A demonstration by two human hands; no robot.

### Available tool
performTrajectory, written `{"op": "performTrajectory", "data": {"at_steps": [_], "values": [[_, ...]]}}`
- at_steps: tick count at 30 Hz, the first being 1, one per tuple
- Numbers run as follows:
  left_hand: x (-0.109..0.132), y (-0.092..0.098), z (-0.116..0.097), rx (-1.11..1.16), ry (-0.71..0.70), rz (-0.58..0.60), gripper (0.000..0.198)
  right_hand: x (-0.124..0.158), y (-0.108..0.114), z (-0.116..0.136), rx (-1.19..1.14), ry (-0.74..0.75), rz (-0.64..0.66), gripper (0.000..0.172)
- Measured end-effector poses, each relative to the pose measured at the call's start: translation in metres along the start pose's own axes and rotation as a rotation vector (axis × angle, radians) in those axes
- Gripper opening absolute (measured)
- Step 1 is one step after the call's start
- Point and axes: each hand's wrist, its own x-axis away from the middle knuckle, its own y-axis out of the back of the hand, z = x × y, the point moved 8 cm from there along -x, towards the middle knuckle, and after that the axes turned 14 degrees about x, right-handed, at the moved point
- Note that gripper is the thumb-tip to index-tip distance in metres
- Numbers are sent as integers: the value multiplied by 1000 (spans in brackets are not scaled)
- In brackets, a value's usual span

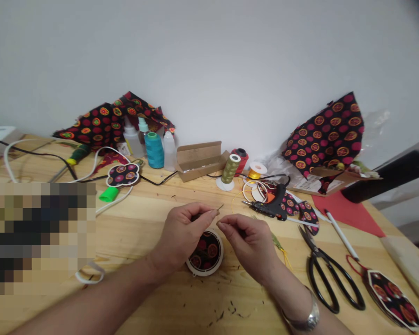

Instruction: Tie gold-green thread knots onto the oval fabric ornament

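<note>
My left hand (181, 230) is closed in a pinch. A thin, needle-like piece (221, 206) sticks out beyond its thumb and forefinger; it is too small to name surely. Close beside it, my right hand (247, 242) pinches too, thumb against forefinger, and whatever lies between them is too fine to make out. Below and between both hands, a round pale-rimmed frame (219, 260) backed with dark patterned fabric (206, 253) lies flat on the table. My left hand covers part of its upper left edge.
Black-handled scissors (330, 274) lie at right, near a white pen (342, 235) and an eye-shaped fabric ornament (393, 298). A glue gun (270, 204), an olive thread spool (231, 168), a cardboard box (202, 163) and a teal spool (154, 151) stand further back. Dark scraps (226, 314) litter the front.
</note>
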Motion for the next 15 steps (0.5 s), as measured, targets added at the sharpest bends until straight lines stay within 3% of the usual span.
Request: {"op": "performTrajectory", "data": {"at_steps": [15], "values": [[0,-3,1,11,5,16,15,-1,1,4,-32,5,15,13]]}}
